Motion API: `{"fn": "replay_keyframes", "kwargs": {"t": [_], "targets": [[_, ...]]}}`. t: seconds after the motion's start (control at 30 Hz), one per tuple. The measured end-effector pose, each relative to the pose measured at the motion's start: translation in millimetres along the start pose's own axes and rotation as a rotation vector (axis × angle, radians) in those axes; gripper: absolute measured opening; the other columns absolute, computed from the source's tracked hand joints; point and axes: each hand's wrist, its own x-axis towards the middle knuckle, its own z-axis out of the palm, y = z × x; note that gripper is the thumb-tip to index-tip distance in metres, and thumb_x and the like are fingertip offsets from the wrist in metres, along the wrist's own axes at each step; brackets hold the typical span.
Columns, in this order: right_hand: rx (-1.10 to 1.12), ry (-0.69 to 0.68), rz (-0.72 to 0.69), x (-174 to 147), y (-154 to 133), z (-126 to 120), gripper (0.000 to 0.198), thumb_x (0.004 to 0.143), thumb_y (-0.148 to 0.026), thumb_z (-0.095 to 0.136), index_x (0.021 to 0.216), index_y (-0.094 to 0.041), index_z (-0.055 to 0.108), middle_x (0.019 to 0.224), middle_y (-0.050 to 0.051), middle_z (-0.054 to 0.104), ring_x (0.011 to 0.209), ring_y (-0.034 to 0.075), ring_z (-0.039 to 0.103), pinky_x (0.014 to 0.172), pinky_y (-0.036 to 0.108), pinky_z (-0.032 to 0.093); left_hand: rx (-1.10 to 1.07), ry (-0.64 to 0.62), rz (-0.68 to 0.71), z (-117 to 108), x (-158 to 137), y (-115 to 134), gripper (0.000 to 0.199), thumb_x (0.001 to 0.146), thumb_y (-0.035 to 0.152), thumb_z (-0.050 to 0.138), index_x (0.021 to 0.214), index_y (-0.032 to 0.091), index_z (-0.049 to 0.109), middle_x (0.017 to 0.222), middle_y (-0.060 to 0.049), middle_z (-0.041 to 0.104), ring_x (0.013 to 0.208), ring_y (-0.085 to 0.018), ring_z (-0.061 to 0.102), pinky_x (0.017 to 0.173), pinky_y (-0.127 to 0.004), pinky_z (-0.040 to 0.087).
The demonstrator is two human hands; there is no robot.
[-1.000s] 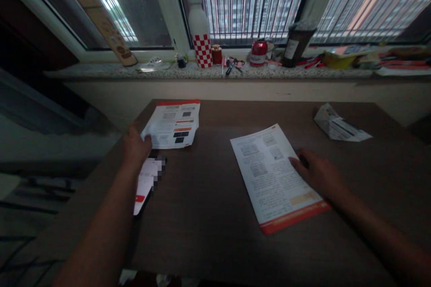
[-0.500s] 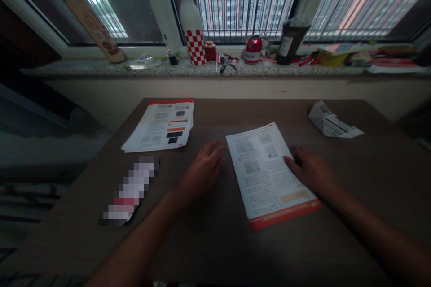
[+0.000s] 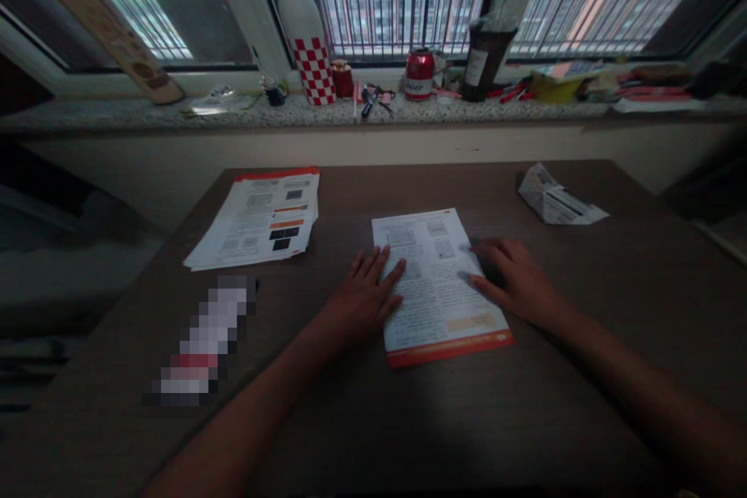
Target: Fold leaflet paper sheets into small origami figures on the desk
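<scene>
A printed sheet of paper [image 3: 435,292] with a red-orange band along its near edge lies flat on the brown table [image 3: 350,420]. My left hand [image 3: 365,292] rests palm down at the sheet's left edge, with fingers spread and some fingertips on the paper. On the opposite side, my right hand [image 3: 513,280] is open, its thumb and fingertips at the right edge of the sheet. Neither hand has the paper lifted. Beyond my left hand sits a stack of similar printed sheets [image 3: 250,222].
A phone [image 3: 204,342], blurred out, lies left of my left arm. A folded piece of printed paper [image 3: 557,198] stands at the far right. Along the windowsill [image 3: 233,115] are a checkered bottle [image 3: 315,66], a red can [image 3: 419,76], a dark cup [image 3: 483,62] and small items.
My left hand has moved onto the sheet's left edge. The sheet has turned a little straighter, and my right hand's fingers now reach over its right edge. The view has shifted slightly.
</scene>
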Motion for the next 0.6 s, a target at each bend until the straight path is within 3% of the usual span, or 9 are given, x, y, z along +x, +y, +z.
{"fn": "replay_keyframes", "kwargs": {"t": [0.1, 0.17, 0.37, 0.47, 0.6], "targets": [[0.050, -0.116, -0.196, -8, -11, 6, 0.072, 0.102, -0.052, 0.059, 0.165, -0.029, 0.035, 0.172, 0.014, 0.033, 0.155, 0.039, 0.036, 0.121, 0.061, 0.039, -0.017, 0.003, -0.009, -1, 1, -9, 0.063, 0.110, 0.044, 0.039, 0.168, 0.026, 0.027, 0.178, -0.011, 0.013, 0.164, -0.037, 0.011, 0.131, -0.060, 0.014], [0.039, -0.179, -0.261, -14, -17, 11, 0.078, 0.102, -0.052, 0.061, 0.169, -0.033, 0.026, 0.178, 0.008, 0.020, 0.160, 0.039, 0.026, 0.126, 0.064, 0.030, -0.020, 0.008, -0.021, -2, 2, -10, 0.063, 0.110, 0.042, 0.038, 0.169, 0.025, 0.025, 0.178, -0.011, 0.013, 0.164, -0.037, 0.011, 0.131, -0.060, 0.015], [0.015, -0.217, -0.257, -18, -22, 20, 0.078, 0.103, -0.054, 0.059, 0.170, -0.035, 0.022, 0.177, 0.006, 0.018, 0.161, 0.035, 0.025, 0.130, 0.063, 0.024, -0.026, 0.006, 0.051, -11, -2, 9, 0.056, 0.112, 0.034, 0.030, 0.167, 0.022, 0.030, 0.174, -0.012, 0.031, 0.162, -0.027, 0.024, 0.132, -0.048, 0.023], [-0.010, -0.223, -0.244, -18, -22, 21, 0.078, 0.104, -0.057, 0.056, 0.170, -0.033, 0.022, 0.177, 0.007, 0.014, 0.162, 0.034, 0.021, 0.130, 0.061, 0.022, -0.046, -0.049, 0.126, -13, -8, 22, 0.059, 0.113, 0.044, 0.032, 0.168, 0.020, 0.028, 0.176, -0.012, 0.025, 0.163, -0.026, 0.021, 0.132, -0.044, 0.023], [-0.011, -0.227, -0.251, -18, -22, 22, 0.078, 0.104, -0.056, 0.056, 0.170, -0.034, 0.021, 0.178, 0.007, 0.014, 0.162, 0.034, 0.019, 0.130, 0.062, 0.021, -0.046, -0.090, 0.179, -8, -15, 30, 0.069, 0.111, 0.055, 0.039, 0.170, 0.024, 0.022, 0.178, -0.012, 0.010, 0.164, -0.030, 0.011, 0.133, -0.049, 0.017]]}}
